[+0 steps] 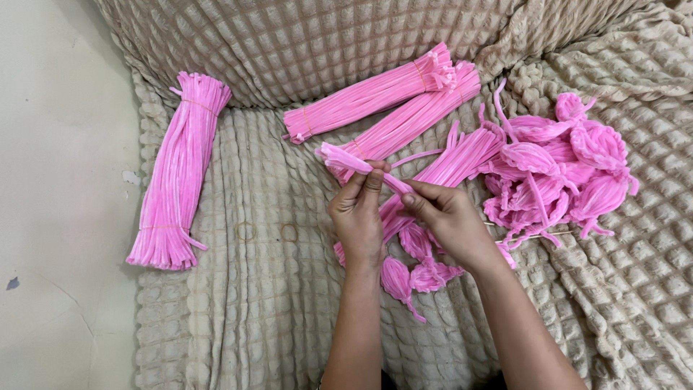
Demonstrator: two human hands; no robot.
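- Fingers [369, 180] of the left hand [357, 217] are pinched on a pink pipe cleaner [346, 159]; the right hand [447, 217] is clamped on its other end.
- Tied bundles [382, 94] are laid behind on the beige quilted cover [253, 289].
- Folded petals [563, 166] are heaped to the right.

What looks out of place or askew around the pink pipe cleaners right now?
One tied bundle lies apart at the blanket's left edge, hanging partly over the floor. Two loose rubber bands lie near the left hand.

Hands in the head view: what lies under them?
Under the left hand and right hand lie folded pink pipe-cleaner petals on the beige textured cover; whatever sits directly beneath the palms is covered.
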